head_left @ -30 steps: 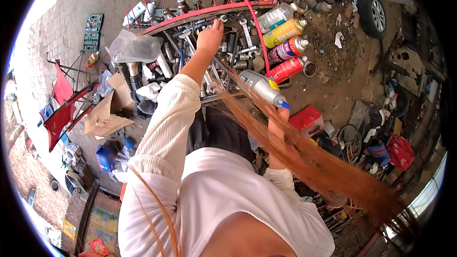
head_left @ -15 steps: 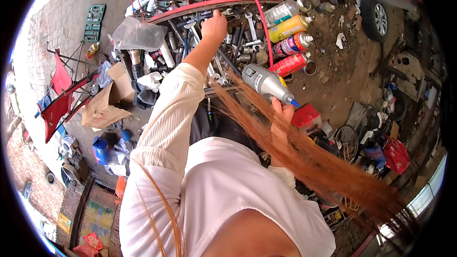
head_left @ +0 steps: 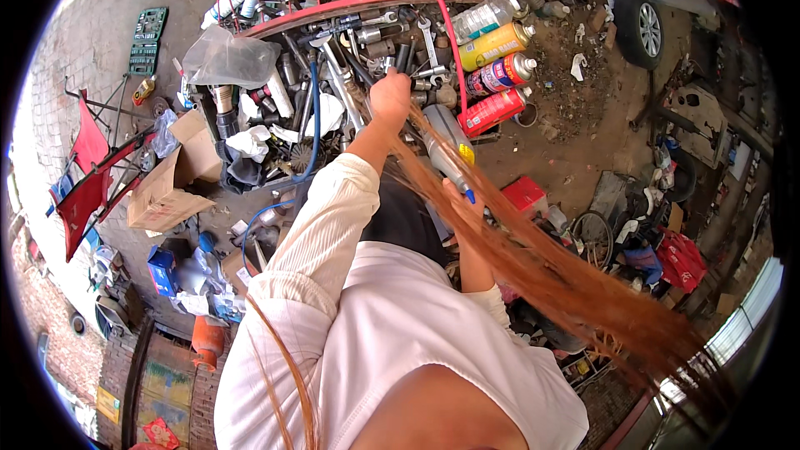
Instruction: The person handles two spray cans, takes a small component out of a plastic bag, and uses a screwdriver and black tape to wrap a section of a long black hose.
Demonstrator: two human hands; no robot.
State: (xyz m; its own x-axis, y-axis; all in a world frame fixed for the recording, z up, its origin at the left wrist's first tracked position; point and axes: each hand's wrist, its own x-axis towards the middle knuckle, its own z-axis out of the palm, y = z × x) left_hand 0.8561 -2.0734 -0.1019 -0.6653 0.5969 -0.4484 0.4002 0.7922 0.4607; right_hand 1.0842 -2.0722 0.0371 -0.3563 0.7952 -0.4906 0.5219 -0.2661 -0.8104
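My left hand (head_left: 390, 100) is over the middle of a tray of metal tools, fingers bent closed beside dark cylindrical pieces (head_left: 403, 57). What they grip, if anything, is hidden. My right hand (head_left: 463, 204) is closed at the neck of a grey plastic bottle (head_left: 444, 137) with a blue nozzle tip, which lies tilted toward me. Strands of long hair cover part of this hand and the bottle. An open-end wrench (head_left: 428, 40) and several sockets lie beyond my left hand. A long chrome bar (head_left: 337, 75) lies left of it.
A curved red rail (head_left: 350, 8) with upright rods bounds the tray's far side. Spray cans (head_left: 498, 75) and a clear bottle (head_left: 483, 21) lie at its right, behind a red hose (head_left: 454, 25). A blue hose (head_left: 315, 117) crosses the left. A cardboard box (head_left: 171, 196) stands further left.
My left hand has come back toward me from near the red rail to the tray's middle. My right hand and the grey bottle have shifted left and nearer, its nozzle pointing more toward me.
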